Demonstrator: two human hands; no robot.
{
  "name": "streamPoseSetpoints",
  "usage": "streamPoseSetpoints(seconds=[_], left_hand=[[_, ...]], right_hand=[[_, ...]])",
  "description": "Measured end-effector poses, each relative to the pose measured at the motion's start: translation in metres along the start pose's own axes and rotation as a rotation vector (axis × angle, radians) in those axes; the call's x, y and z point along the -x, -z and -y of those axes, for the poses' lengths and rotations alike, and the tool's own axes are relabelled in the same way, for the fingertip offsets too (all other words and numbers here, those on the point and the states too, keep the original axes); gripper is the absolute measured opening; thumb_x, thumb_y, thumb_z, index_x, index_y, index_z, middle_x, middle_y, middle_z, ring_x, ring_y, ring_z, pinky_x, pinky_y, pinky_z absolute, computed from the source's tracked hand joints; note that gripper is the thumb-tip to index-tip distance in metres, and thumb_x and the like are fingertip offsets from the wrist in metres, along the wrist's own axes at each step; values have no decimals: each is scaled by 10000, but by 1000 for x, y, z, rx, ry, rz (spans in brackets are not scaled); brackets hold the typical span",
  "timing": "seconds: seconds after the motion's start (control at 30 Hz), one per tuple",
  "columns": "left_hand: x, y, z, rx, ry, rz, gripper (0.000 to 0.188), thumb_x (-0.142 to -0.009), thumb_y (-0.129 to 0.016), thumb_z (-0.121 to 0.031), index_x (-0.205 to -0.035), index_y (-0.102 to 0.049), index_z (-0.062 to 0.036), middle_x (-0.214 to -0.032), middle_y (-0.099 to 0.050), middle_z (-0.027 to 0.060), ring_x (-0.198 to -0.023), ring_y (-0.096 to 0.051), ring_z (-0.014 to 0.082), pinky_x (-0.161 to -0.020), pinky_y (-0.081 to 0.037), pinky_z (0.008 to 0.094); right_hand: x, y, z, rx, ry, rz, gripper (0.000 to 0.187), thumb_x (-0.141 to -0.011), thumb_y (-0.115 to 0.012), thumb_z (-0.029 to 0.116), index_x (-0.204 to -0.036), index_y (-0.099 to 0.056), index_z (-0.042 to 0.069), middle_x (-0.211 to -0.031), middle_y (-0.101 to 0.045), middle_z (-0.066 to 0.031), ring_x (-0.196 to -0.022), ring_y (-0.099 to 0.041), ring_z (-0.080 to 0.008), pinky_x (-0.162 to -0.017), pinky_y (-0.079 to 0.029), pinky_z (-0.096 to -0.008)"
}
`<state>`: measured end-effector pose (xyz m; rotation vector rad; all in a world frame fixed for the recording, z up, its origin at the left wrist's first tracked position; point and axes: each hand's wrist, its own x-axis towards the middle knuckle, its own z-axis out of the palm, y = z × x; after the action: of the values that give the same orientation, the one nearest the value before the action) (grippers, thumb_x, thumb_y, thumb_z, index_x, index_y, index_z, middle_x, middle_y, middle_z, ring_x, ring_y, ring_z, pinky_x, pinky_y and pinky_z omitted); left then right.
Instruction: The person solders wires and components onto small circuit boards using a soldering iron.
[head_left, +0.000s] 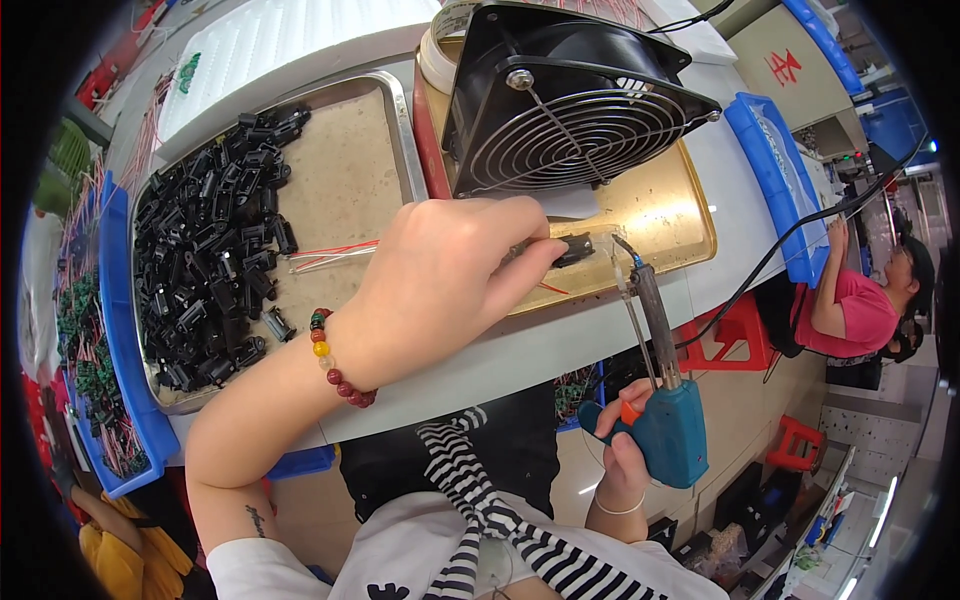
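Note:
My left hand (440,265) reaches across the bench with its fingers pinched on a small black plastic housing (577,250). Beyond the fingertips that part points toward the tip of a soldering gun; whether the tip touches it I cannot tell. My right hand (625,460) grips the teal soldering gun (677,440), with a finger at its orange trigger. The gun's metal barrel (655,320) points up, with a thin feed tube alongside. Red and white wires (335,255) come out behind my left wrist. A heap of similar black housings (215,235) fills the left side of a metal tray (395,130).
A black fan (575,120) stands on a gold tray (690,230) just past my left hand. Blue bins (130,370) with wired green boards sit at the left. Another blue bin (765,180) and a cable (790,245) are at the right. A co-worker in pink (860,310) sits farther right.

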<state>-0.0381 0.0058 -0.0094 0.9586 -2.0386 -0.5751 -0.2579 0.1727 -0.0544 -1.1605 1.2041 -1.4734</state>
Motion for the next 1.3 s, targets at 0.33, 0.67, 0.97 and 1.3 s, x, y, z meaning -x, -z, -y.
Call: streamPoseSetpoints(seconds=[0.33,0.67,0.97,1.3], left_hand=[[-4,20,-5,-176,-285,154,155,-740,-696,-163,-828,-618,-63,-740,-579,61,-568,-555,220,-521,-429,308],[-5,27,-14,-558,-495,-123,101,-667,-635,-118,-764,-610,-107,-851,-519,38,-779,-514,196,-659,-399,311],[-1,24,-9,-401,-270,-18,110,-651,-700,-62,-725,-620,-79,-646,-509,5,-595,-511,172,-577,-354,302],[1,22,-7,-341,-256,-19,99,-660,-691,-60,-732,-625,-76,-634,-517,12,-570,-516,176,-560,-357,300]], right_hand=[[0,4,0,-21,7,-2,530,-754,-692,165,-1166,-414,-21,-1052,-507,-121,-651,-558,-152,-617,-445,-251],[-4,8,-4,-33,77,6,437,-702,-736,166,-1018,-538,-61,-1004,-538,-157,-608,-572,-183,-541,-441,-258],[-4,1,-1,108,55,-88,358,-676,-714,174,-917,-595,-62,-859,-598,-129,-600,-566,-173,-530,-428,-260],[-6,-5,0,394,123,-94,202,-678,-660,228,-689,-604,35,-601,-586,-29,-576,-467,-184,-530,-354,-290]])
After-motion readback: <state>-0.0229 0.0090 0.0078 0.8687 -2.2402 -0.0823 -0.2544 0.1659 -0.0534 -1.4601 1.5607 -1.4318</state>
